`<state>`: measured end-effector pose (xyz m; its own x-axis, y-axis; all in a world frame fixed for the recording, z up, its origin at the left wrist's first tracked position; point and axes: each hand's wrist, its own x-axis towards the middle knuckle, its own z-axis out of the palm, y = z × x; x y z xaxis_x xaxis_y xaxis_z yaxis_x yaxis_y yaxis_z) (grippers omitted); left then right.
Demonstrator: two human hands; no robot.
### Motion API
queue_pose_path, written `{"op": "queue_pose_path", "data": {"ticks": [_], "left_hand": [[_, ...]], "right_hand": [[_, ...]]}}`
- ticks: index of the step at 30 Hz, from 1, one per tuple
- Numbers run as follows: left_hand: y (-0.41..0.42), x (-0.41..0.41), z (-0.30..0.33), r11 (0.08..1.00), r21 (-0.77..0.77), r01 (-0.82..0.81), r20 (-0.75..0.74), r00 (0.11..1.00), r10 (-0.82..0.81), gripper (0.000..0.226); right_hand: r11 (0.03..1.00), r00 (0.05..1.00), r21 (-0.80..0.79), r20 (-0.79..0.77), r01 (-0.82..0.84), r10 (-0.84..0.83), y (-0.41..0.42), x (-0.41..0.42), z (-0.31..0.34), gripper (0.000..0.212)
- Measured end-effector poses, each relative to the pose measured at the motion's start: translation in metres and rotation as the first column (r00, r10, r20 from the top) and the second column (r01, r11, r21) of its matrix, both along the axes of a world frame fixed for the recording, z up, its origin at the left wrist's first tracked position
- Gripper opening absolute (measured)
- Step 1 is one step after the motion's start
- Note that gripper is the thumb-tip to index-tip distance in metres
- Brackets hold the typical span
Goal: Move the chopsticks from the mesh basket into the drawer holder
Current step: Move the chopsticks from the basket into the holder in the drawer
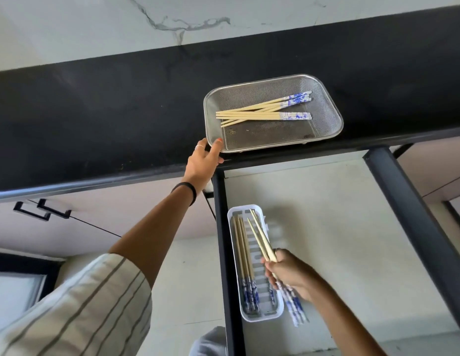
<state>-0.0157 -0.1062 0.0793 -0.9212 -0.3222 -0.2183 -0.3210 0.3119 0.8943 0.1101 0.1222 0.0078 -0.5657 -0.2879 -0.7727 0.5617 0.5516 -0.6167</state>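
Fingers (268, 268) round chopsticks (259, 237) — grip hidden

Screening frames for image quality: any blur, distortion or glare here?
Head view: wide-angle bending curves the black counter edge; the right hand and its held chopsticks are slightly motion-smeared; the mesh basket stays fairly sharp; soft, even light, no harsh glare.

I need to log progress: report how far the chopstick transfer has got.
Done: several chopsticks already lie in the white holder in the drawer. In hand: the right hand holds a pair over the holder, while the left hand grips the basket rim. Left: a small bunch in the basket.
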Motion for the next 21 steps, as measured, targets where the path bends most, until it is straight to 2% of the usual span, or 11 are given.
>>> {"op": "queue_pose_path", "data": {"ticks": [2, 5, 9, 12, 18, 21], "left_hand": [[0.001, 0.000, -0.004, 1.000, 0.016, 0.001, 0.037, 0.999, -0.002, 0.057], [0.003, 0.002, -0.007, 0.999, 0.032, 0.000, 0.048, 0.999, -0.002, 0.053], [0.003, 0.003, -0.007, 0.999, 0.040, 0.018, 0.060, 0.998, -0.020, 0.056], [0.003, 0.003, -0.006, 0.999, 0.039, 0.031, 0.070, 0.997, -0.034, 0.055], [-0.002, 0.002, -0.007, 0.996, 0.066, 0.062, 0.084, 0.994, -0.067, 0.056], [-0.006, 0.000, -0.005, 0.993, 0.092, 0.078, 0.116, 0.989, -0.089, 0.071]], "right_hand": [[0.996, 0.996, 0.002, -0.018, 0.092, -0.092, -0.014, 0.004, -0.014, 0.020], [0.988, 0.990, 0.093, -0.089, 0.121, -0.113, -0.032, 0.003, -0.032, 0.027], [0.963, 0.983, 0.264, -0.185, 0.045, 0.004, -0.048, 0.001, -0.049, 0.036], [0.936, 0.966, 0.350, -0.246, 0.016, 0.076, -0.055, 0.004, -0.058, 0.033], [0.929, 0.934, 0.351, -0.356, 0.115, 0.019, -0.055, 0.019, -0.069, 0.031], [0.931, 0.906, 0.322, -0.423, 0.170, -0.019, -0.057, 0.025, -0.070, 0.038]]}}
